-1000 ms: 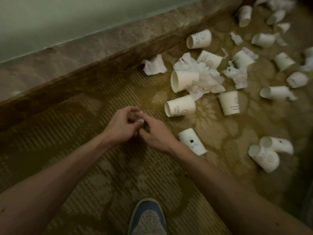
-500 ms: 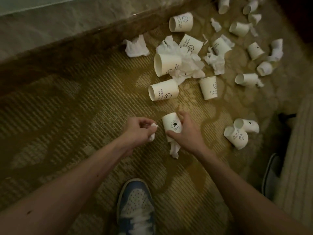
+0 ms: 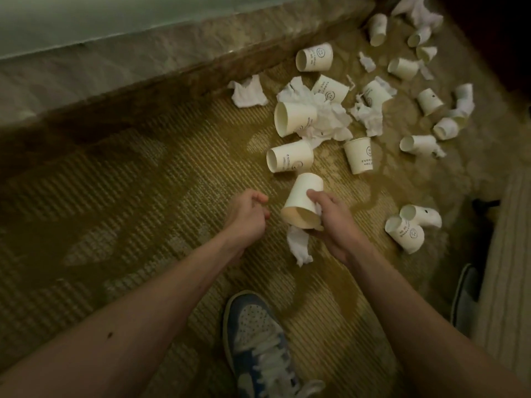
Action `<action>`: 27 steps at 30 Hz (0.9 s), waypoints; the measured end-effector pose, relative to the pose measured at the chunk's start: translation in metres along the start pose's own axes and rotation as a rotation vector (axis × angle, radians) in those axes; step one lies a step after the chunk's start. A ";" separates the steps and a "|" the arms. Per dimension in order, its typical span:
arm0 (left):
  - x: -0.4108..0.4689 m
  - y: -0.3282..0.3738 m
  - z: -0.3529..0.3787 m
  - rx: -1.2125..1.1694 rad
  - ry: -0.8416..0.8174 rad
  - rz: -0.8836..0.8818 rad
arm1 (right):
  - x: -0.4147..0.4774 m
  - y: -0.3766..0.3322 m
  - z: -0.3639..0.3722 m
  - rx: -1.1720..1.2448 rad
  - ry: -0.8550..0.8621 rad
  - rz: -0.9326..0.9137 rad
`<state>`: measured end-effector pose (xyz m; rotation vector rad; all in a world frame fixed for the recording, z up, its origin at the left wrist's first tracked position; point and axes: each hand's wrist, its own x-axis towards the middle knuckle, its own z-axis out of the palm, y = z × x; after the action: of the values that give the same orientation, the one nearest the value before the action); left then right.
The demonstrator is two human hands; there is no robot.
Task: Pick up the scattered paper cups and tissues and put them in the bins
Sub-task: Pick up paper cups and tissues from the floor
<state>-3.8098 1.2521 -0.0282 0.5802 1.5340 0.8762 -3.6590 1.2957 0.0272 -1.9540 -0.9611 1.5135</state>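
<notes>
Below the wall (image 3: 86, 24), cups (image 3: 290, 159) and tissues (image 3: 248, 93) litter gold carpet (image 3: 129, 196).

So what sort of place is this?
Indoors, likely a hotel or office room, though I can't be sure: patterned carpet strewn with cups, a marble-look ledge below a pale wall.

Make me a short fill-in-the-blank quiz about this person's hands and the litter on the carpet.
1. The right hand grips a paper ____.
2. Beneath the held cup dangles a crumpled white ____.
3. The left hand has its fingers ____.
4. Just beyond the held cup, another cup lies on its ____ on the carpet.

Missing words: cup; tissue; curled; side.
</notes>
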 end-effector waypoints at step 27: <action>-0.015 -0.007 0.056 0.023 0.011 -0.119 | -0.001 0.046 -0.029 0.504 -0.526 0.244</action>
<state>-3.7521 1.2474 -0.0251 0.4954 1.5737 0.7729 -3.6206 1.2670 0.0023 -1.3731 -0.4557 2.2176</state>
